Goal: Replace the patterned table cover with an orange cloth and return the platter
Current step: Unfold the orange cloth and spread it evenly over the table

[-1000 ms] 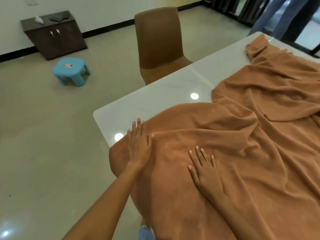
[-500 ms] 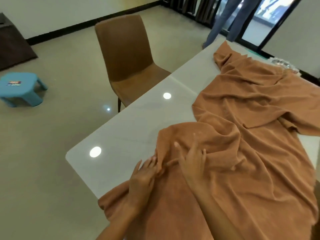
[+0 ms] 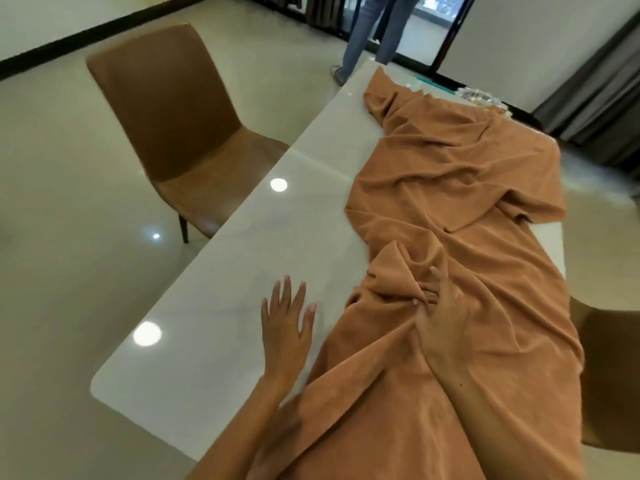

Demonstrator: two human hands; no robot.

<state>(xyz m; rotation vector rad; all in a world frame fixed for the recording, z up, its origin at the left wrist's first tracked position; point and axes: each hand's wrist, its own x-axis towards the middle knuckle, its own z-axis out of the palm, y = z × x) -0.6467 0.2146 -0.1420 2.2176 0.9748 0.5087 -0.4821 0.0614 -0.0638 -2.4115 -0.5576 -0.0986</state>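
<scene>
At the near end of the tabletop (image 3: 221,271) we find our left hand (image 3: 285,327) flat on the bare glossy surface, fingers straight and spread, holding nothing, just beside the cloth's edge. Our right hand (image 3: 438,317) rests on the orange cloth (image 3: 460,209), its fingers curled into a raised fold and pinching it.

The orange cloth lies bunched in a long strip along the right side of the tabletop, spilling over the near edge; the left side remains uncovered. We judge the fabric soft, limp and light, with a napped face likely to slide on the polished top. It should be taken at an edge or corner, not mid-panel, and drawn towards the left edge.

At the far end, a glassy object (image 3: 479,97), probably the platter, is half hidden behind the cloth and too blurred to confirm. No patterned cover can be made out. A brown chair (image 3: 173,126) stands off the left edge; beyond, a person's legs (image 3: 370,32) are cut off by the frame.
</scene>
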